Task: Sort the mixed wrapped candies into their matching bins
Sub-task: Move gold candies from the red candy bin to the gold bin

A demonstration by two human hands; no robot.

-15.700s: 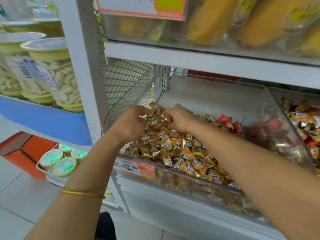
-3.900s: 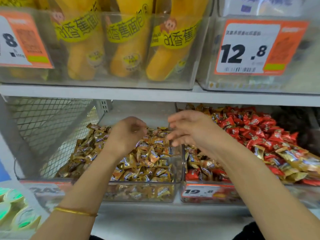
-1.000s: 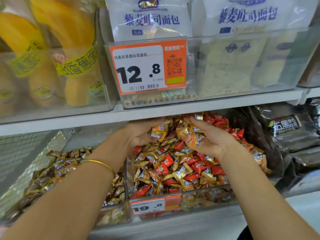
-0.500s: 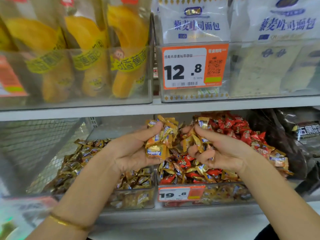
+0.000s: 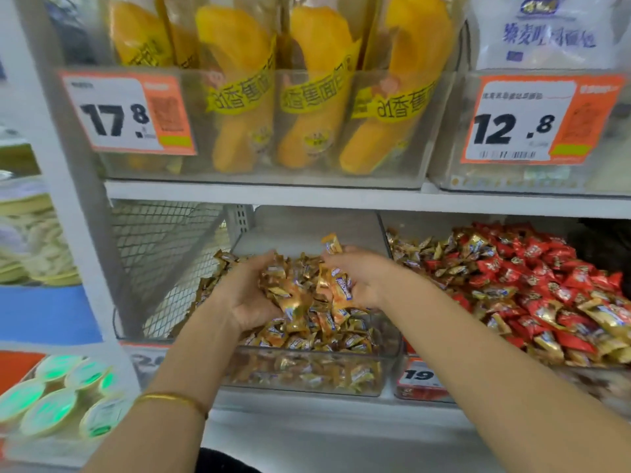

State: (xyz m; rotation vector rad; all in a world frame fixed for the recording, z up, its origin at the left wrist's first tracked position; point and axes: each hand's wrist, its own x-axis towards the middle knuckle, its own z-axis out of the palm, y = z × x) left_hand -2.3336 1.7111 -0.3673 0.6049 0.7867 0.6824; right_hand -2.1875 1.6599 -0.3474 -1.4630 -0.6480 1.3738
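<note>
gold-wrapped candies (image 5: 309, 295): a double handful is held just above the left bin (image 5: 307, 382), a clear tub on the lower shelf that is filled with wrappers of the same gold kind. left hand (image 5: 247, 297): cupped, its fingers curled round the left part of the handful; a gold bangle (image 5: 170, 399) is worn on that wrist. right hand (image 5: 363, 276): cupped likewise, its fingers curled round the right part, with one gold piece (image 5: 332, 243) seen standing up above them. the two hands are kept close together, bridged by the candies. right bin (image 5: 421, 392): set just beside the left bin, heaped with red candies (image 5: 532, 264) mixed with gold ones, and fronted by a price tag (image 5: 418, 375) of which only "19" is shown. a mesh panel (image 5: 164, 261) is fitted to the left of the left bin. on the upper shelf, yellow bread packs (image 5: 307, 97) are stood in a clear tub between tags marked 17.8 (image 5: 126, 114) and 12.8 (image 5: 522, 121). green-lidded cups (image 5: 51, 404) are stacked at lower left.
</note>
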